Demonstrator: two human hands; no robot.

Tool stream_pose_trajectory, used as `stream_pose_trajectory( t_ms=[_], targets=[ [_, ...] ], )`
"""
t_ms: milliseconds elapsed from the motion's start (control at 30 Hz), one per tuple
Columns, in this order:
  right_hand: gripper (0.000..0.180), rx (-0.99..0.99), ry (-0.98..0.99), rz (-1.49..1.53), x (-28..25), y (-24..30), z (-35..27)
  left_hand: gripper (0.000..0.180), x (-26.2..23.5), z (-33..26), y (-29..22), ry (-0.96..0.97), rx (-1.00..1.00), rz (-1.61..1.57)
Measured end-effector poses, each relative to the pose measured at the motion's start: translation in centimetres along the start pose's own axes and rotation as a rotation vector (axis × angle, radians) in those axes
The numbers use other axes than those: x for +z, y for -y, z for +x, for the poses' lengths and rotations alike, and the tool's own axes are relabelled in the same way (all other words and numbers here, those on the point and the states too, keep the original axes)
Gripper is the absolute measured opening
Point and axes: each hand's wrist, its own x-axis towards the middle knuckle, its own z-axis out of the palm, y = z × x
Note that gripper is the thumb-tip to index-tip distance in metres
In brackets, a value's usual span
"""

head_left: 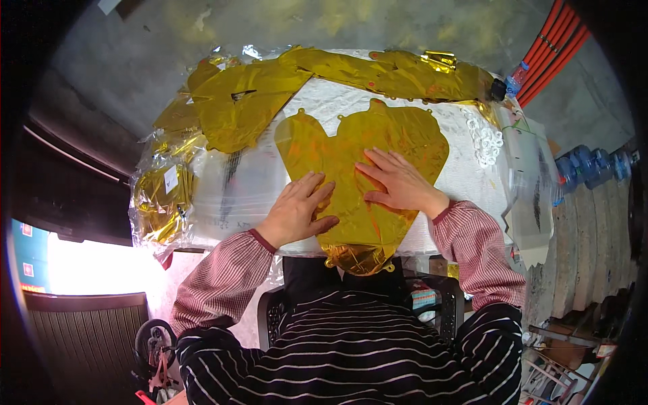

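A flat gold foil balloon [347, 152] with small tabs along its edge lies spread on the white-covered table [266, 196]. Its bottom end hangs over the near table edge towards my lap. My left hand [297, 210] rests on the balloon's left side, fingers stretched out and the thumb apart. On its right side my right hand [399, 183] lies flat with spread fingers. Neither hand grips anything; both palms face down on the foil.
More flat gold foil balloons [250, 101] lie along the far table edge. A clear bag of gold foil [162, 202] sits at the left end. White rings [484, 140] are heaped at the right, near a clear plastic sheet [526, 189]. Blue bottles [590, 167] stand beyond.
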Motion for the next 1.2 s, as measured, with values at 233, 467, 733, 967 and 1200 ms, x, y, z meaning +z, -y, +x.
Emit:
stream_pose_trajectory(
  t_ms=[233,467,733,967,1200],
  targets=[
    [0.067,-0.022,-0.012,-0.012,0.3,-0.2,0.3,0.066,0.0,0.0,0.0,0.01,0.0,0.035],
    [0.066,-0.009,-0.014,0.009,0.3,-0.2,0.2,0.063,-1.3,0.8,-0.5,0.028,-0.007,0.116],
    [0.065,0.007,-0.013,0.02,0.3,0.2,0.5,0.065,0.7,5.8,3.1,-0.041,0.075,-0.021],
    [0.065,0.014,-0.035,0.047,0.6,-0.7,0.6,0.067,1.7,5.7,3.1,-0.007,0.014,-0.011],
    [0.022,0.651,-0.32,-0.315,-4.7,-12.2,4.8,0.068,1.3,5.3,2.7,-0.001,-0.017,-0.011]
  ],
)
